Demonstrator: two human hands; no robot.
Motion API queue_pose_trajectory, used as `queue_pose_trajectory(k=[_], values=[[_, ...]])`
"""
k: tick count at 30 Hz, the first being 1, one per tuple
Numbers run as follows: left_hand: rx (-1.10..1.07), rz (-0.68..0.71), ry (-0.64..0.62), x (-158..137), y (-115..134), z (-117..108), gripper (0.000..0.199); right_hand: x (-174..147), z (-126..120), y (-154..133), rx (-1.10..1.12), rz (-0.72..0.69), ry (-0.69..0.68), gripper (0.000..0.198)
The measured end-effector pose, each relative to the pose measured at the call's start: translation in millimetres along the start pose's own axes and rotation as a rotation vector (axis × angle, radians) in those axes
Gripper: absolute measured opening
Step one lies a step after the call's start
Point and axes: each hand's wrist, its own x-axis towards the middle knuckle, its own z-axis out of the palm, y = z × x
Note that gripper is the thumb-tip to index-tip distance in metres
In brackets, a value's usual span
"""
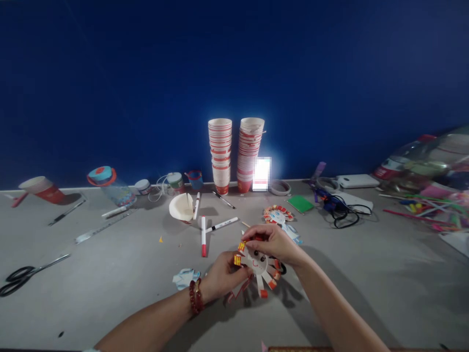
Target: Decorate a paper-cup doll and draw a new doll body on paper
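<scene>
Between my hands is a paper cup craft [258, 268], a cup cut into strips that splay out round a drawn smiling face. Its strips have red, orange and yellow ends, some curled. My left hand [229, 276] grips its left side, thumb near the face's lower edge. At the upper left strips, my right hand [273, 243] pinches with thumb and fingers, covering part of the craft. Just beyond lies a similar finished-looking face craft [277, 214] with a light blue paper piece [292, 233]. Another blue-and-white paper cut-out [186, 278] rests left of my left hand.
Markers [203, 237] and a cut cup [181, 207] lie ahead. Two tall paper cup stacks [220, 156] stand by the blue wall beside a lit screen [261, 174]. Scissors [25, 278] lie left; a glue gun with black cord [331, 203] and coloured sticks [417, 210] lie right.
</scene>
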Motion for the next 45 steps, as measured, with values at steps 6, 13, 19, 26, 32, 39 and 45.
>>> queue_pose_trajectory(k=[6,13,19,26,32,39,45], values=[[-0.012,0.012,-0.037,-0.6,-3.5,-0.4,0.027,-1.9,-6.5,1.4,-0.033,-0.039,-0.064,0.017],[-0.036,-0.009,-0.119,-0.9,-4.4,-2.6,0.035,-4.1,-7.1,-21.0,-0.275,-0.217,-0.152,0.025],[-0.036,-0.022,-0.162,-1.1,-2.9,-2.1,0.037,-2.6,-2.4,-17.1,-0.299,-0.163,-0.212,0.026],[-0.020,-0.034,-0.144,-0.5,-9.9,-3.9,0.038,-3.3,-3.4,-13.0,-0.223,-0.096,-0.224,0.018],[-0.007,-0.040,-0.135,-1.8,-12.2,-4.6,0.037,-4.1,-6.4,-14.2,-0.239,-0.109,-0.247,0.017],[0.022,-0.017,-0.188,0.7,-7.3,-5.0,0.037,-6.9,-4.5,-29.8,-0.428,-0.244,-0.320,0.032],[0.009,-0.039,-0.180,0.0,-3.9,-5.0,0.031,-6.6,2.9,-34.1,-0.494,-0.403,-0.335,0.026]])
